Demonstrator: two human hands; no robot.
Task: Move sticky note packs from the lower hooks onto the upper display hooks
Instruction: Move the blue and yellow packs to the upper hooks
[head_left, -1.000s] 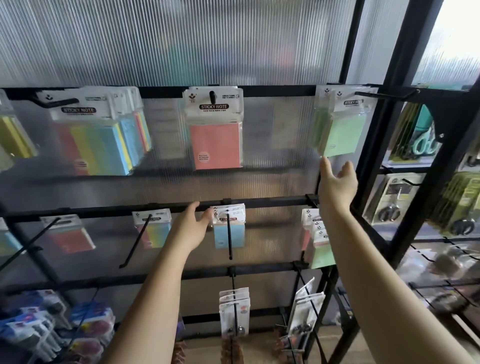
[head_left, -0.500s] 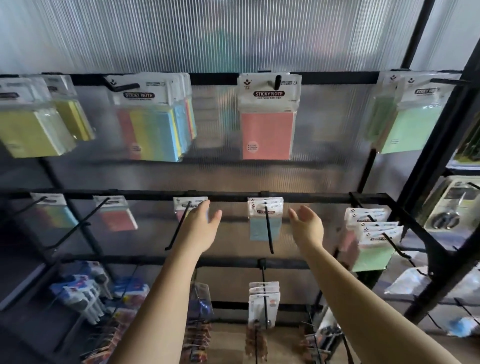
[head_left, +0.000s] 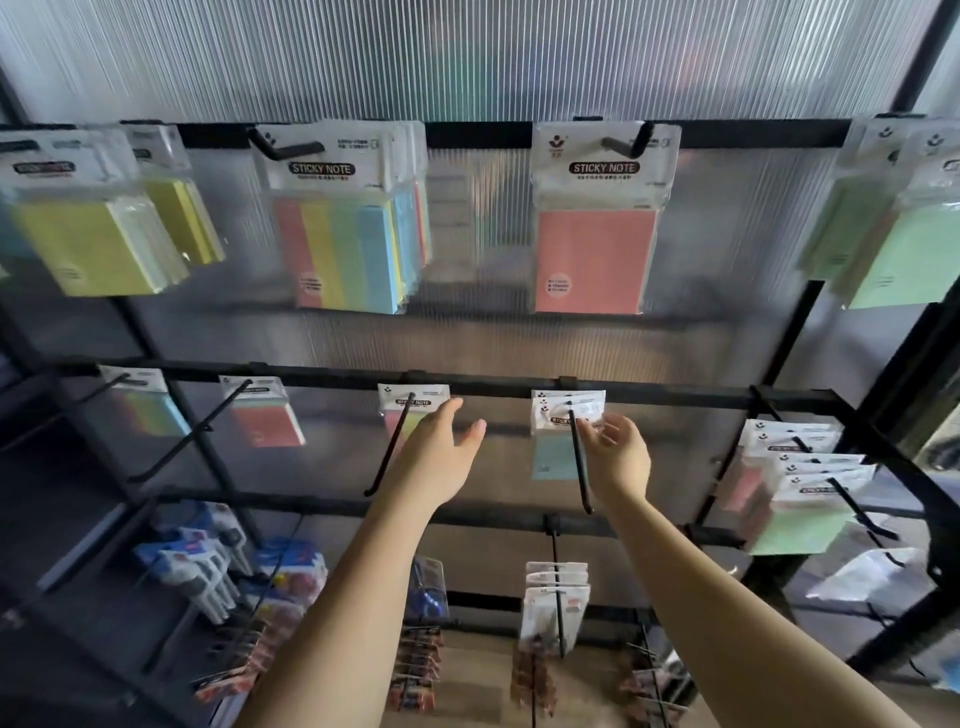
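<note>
Right hand (head_left: 615, 454) is at the blue packs (head_left: 563, 436) on a lower hook (head_left: 579, 457), fingertips curled on the header; firm pinch or just touching, can't tell. Left hand (head_left: 441, 457) is spread, holding nothing, just beside the striped pack (head_left: 410, 413).

My read: pinch the header, slide the pack straight along the hook and clear the upturned tip before lifting to the upper hook (head_left: 626, 145).

Count: six lower hooks visible, five upper. Blue packs: at least two.

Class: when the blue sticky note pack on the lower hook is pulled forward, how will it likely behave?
The blue sticky note pack hangs by its header, so it probably swings. Its clear wrapper looks glossy, perhaps slippery under the right hand. It seems small and light.
</note>
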